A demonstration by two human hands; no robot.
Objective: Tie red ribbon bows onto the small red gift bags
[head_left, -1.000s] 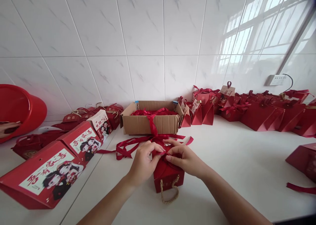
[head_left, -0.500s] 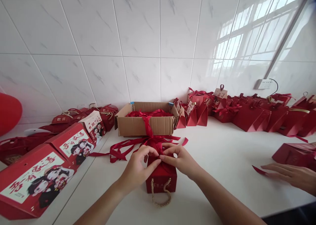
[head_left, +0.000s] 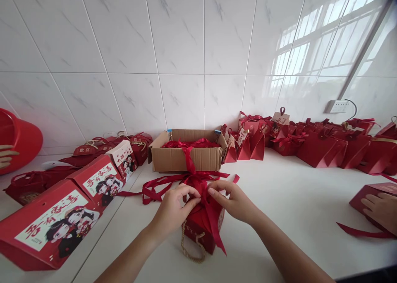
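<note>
A small red gift box (head_left: pixel 198 229) with a rope handle (head_left: pixel 190 250) stands tilted on the white counter in front of me. A red ribbon (head_left: pixel 211 217) is wrapped over its top, one tail hanging down its right side. My left hand (head_left: pixel 173 208) pinches the ribbon at the box's top from the left. My right hand (head_left: pixel 232 200) pinches it from the right. Both hands are closed on the ribbon, fingertips almost meeting.
A cardboard box (head_left: pixel 186 154) of red ribbons sits behind, loose ribbons (head_left: pixel 155 190) spilling out. Large red printed boxes (head_left: pixel 52 223) lie at left, rows of red gift boxes (head_left: pixel 319 148) along the wall. Another person's hand (head_left: pixel 380 208) rests on a red box at right; a red basin (head_left: pixel 18 140) is far left.
The gift box has tipped toward me and a ribbon tail now hangs down its side. The other person's hand at right has moved onto a red box. The red basin has come further into view.
</note>
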